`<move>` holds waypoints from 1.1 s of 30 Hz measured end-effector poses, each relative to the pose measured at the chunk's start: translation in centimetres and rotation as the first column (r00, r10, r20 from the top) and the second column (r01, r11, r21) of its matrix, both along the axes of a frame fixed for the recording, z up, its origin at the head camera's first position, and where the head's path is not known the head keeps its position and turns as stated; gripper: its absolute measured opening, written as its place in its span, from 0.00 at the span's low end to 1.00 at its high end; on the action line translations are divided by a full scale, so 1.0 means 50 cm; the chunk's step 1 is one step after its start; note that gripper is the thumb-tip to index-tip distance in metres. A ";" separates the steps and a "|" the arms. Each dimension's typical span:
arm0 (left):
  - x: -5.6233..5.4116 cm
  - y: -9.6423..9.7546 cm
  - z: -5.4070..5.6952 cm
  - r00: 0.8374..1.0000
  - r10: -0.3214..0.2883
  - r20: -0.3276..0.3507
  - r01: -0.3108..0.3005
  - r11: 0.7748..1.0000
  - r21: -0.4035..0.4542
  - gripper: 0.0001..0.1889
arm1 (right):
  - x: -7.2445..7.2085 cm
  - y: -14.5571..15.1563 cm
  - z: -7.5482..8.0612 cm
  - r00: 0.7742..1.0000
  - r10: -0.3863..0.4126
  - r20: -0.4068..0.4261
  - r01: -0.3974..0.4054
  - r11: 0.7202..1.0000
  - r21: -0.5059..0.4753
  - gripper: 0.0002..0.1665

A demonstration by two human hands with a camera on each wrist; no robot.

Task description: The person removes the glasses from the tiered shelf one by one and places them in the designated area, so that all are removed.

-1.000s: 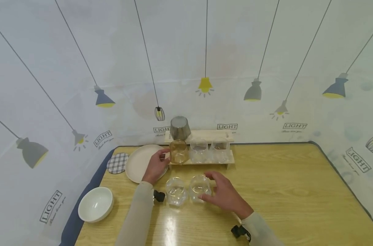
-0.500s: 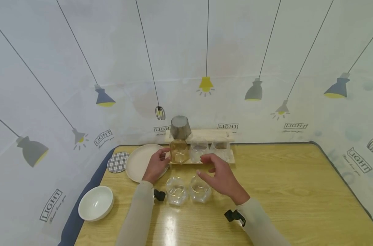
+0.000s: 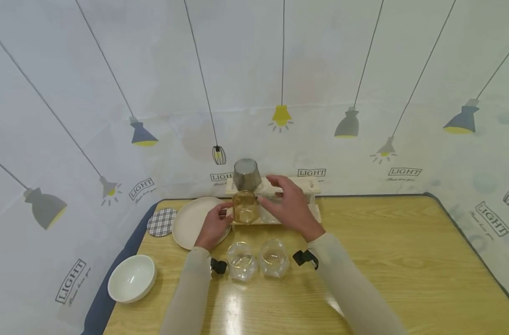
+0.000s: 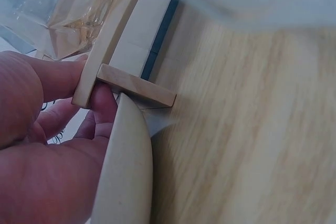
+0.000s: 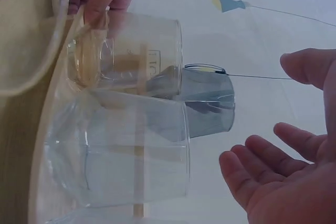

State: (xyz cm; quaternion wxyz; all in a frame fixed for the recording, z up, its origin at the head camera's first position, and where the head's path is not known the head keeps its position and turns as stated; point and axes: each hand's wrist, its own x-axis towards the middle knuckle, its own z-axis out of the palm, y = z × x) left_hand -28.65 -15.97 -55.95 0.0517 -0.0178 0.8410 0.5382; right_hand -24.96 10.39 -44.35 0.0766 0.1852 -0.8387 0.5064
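My left hand (image 3: 214,226) pinches the left end of a two-tier wooden rack (image 4: 137,85), its thumb and fingers on the lower shelf's end in the left wrist view. Right beside it, an amber glass (image 3: 245,210) stands on that shelf. A smoky grey glass (image 3: 247,174) stands on the upper tier behind. Over the shelf, my right hand (image 3: 292,204) is spread, holding nothing, thumb and fingers apart. It largely hides the clear glasses on the lower shelf; one clear glass (image 5: 131,153) shows well in the right wrist view, next to the amber one.
Two clear glasses, a left one (image 3: 241,269) and a right one (image 3: 274,266), stand on the wooden table (image 3: 388,270) in front of the rack. A cream plate (image 3: 189,228), a checked coaster (image 3: 160,222) and a white bowl (image 3: 132,279) are at the left. A patterned wall covering rises behind.
My right hand has left the right-hand clear glass on the table and moved forward and up, over the rack. The left hand has stayed at the rack's end.
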 end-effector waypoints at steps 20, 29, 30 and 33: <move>-0.001 -0.004 -0.005 1.000 -0.004 0.009 0.004 1.000 0.005 0.22 | -0.169 -0.085 0.015 0.991 -0.049 0.124 0.021 0.975 0.222 0.60; -0.001 -0.002 -0.005 1.000 -0.013 -0.011 0.014 1.000 0.019 0.22 | -0.188 -0.096 -0.005 0.991 -0.067 0.115 0.034 0.963 0.266 0.53; -0.001 -0.002 -0.004 1.000 -0.013 -0.012 0.013 1.000 0.018 0.22 | -0.188 -0.095 -0.007 0.992 -0.064 0.111 0.033 0.965 0.260 0.53; 0.001 -0.002 -0.004 1.000 -0.006 -0.008 0.006 1.000 0.011 0.22 | -0.187 -0.093 -0.012 0.993 -0.052 0.110 0.024 0.970 0.241 0.53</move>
